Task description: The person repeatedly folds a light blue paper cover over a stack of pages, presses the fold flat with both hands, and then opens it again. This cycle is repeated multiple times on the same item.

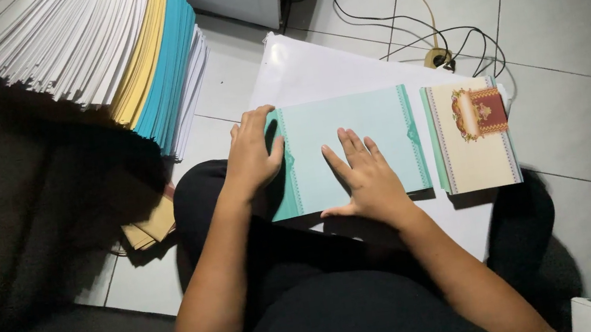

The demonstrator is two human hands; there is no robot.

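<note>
Teal card sheet [353, 135] lies crosswise ahead of lap, long axis left-right. Left hand [252, 157] grips its left edge; right hand [366, 175] pressed flat, fingers spread, on middle.

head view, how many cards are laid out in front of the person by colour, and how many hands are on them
Mint green card under left hand and right hand: 1
Cream card with red emblem: 1
Hands on the cards: 2, both on the green one
Total cards: 2
</note>
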